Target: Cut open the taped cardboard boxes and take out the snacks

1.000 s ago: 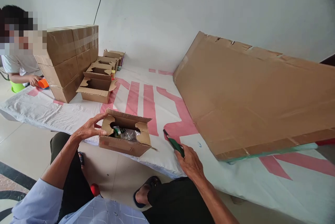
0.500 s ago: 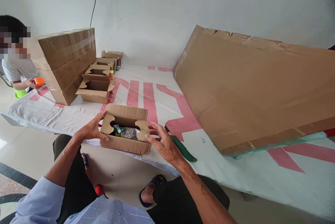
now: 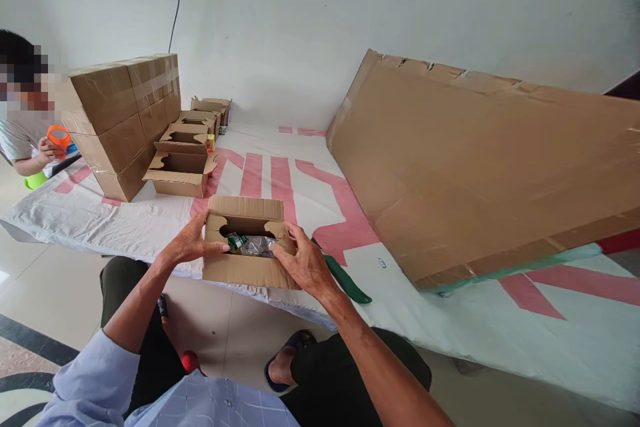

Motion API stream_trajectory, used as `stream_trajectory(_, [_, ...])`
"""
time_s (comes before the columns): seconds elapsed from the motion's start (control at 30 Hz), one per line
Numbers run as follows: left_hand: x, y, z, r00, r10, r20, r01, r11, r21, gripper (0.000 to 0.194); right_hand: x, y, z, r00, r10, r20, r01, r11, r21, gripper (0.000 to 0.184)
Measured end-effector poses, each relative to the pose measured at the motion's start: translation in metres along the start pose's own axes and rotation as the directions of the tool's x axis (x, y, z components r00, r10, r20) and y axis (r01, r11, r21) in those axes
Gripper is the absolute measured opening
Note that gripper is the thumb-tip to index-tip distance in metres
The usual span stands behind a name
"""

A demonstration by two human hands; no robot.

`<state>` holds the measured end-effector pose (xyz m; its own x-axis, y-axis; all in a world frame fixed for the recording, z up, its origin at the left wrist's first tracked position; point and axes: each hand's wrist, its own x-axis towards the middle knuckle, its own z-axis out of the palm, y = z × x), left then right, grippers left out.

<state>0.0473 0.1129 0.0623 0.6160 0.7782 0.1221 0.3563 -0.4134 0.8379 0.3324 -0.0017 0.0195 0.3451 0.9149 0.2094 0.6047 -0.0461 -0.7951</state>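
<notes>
An open cardboard box [image 3: 245, 271] sits at the table's front edge before me, its back flap standing up. Inside lie a clear plastic bag [image 3: 257, 246] and a green-and-white packet [image 3: 236, 241]. My left hand [image 3: 193, 240] grips the box's left end, thumb laid over the left end flap and fingers behind the side. At the other end, my right hand [image 3: 306, 262] is closed on the right flap and side, thumb reaching in near the plastic bag. A dark green curved object [image 3: 349, 282], like a tool handle, lies right of my right hand.
Several open cartons [image 3: 179, 185] stand in a row at the back left, beside a stack of taped boxes [image 3: 117, 140]. A large cardboard sheet [image 3: 480, 180] leans over the right side. A person [image 3: 20, 137] at far left holds an orange ring-shaped object [image 3: 59, 136].
Both hands have moved inward over the box's end flaps, the right now closed on its flap. The person at left has raised the orange object.
</notes>
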Motion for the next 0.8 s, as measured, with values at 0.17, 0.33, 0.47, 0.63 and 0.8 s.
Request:
stream_trajectory(0.17, [0.002,0.003,0.020,0.986,-0.080,-0.145,0.104,0.980,0.171,0.083,0.004,0.010,-0.013,0.997,0.067,-0.042,-0.060,0.985,0.163,0.058])
stream_trajectory(0.33, [-0.005,0.010,0.026,0.975,-0.079,-0.208,0.107,0.986,0.127,0.058,0.008,0.036,-0.021,0.981,0.151,-0.124,-0.123,0.970,0.210,0.059])
stream_trajectory(0.47, [-0.012,0.014,0.026,0.975,-0.044,-0.217,0.058,0.996,0.062,0.061,0.001,0.044,-0.018,0.986,0.099,-0.135,-0.086,0.991,0.103,0.057])
stream_trajectory(0.63, [-0.012,0.014,0.028,0.978,-0.010,-0.210,0.052,0.979,0.196,0.070,0.002,0.027,-0.020,0.984,-0.101,-0.150,0.076,0.984,-0.162,0.054])
stream_trajectory(0.8, [-0.011,0.017,0.035,0.980,-0.007,-0.200,0.076,0.937,0.340,0.075,0.019,-0.003,-0.018,0.994,-0.106,-0.026,0.082,0.877,-0.474,0.039])
